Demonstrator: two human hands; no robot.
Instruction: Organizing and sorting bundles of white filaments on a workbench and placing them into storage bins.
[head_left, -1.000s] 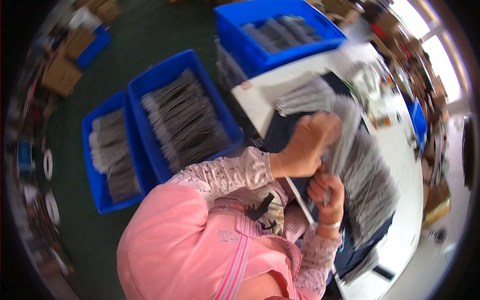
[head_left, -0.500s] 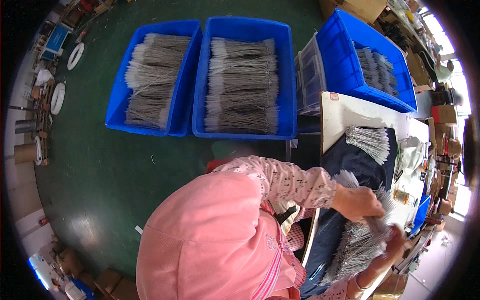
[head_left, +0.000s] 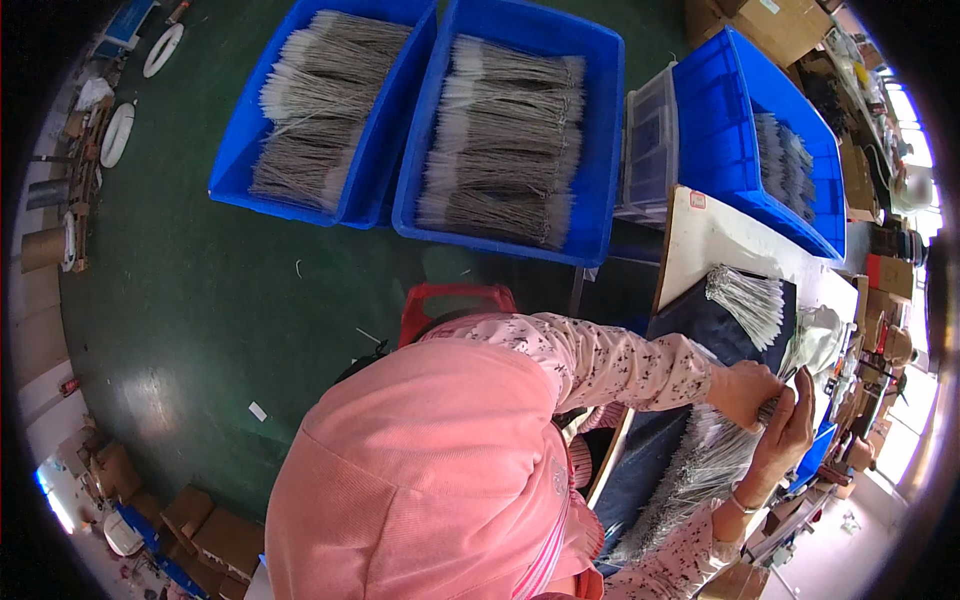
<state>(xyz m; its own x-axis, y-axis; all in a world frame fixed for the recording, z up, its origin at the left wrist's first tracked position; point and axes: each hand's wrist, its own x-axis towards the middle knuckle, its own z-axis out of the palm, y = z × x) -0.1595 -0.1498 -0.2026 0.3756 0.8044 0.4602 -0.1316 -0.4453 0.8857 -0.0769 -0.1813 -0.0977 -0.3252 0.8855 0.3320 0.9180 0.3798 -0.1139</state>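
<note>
My left hand, in a flowered sleeve, is closed around a bundle of thin wire brushes. Only a short stretch of grey wires shows between my hands. Against the bundle's other side, my right hand has its fingers stretched out, with a bangle at the wrist. Below the hands, a large pile of wire brushes with pale bristle ends lies on a dark cloth. Farther up the table rests a smaller bundle of white-tipped brushes. Pink cap fabric covers the lower middle of the view.
Two blue bins, a left one and a middle one, hold layered wire brushes. A third blue bin stands beyond the white table, beside a clear plastic crate. A red stool is behind my left arm.
The view has turned a little. My left hand has moved outward with the bundle, now mostly hidden between both hands. My right hand, blurred before, now has its fingers straight beside it.
</note>
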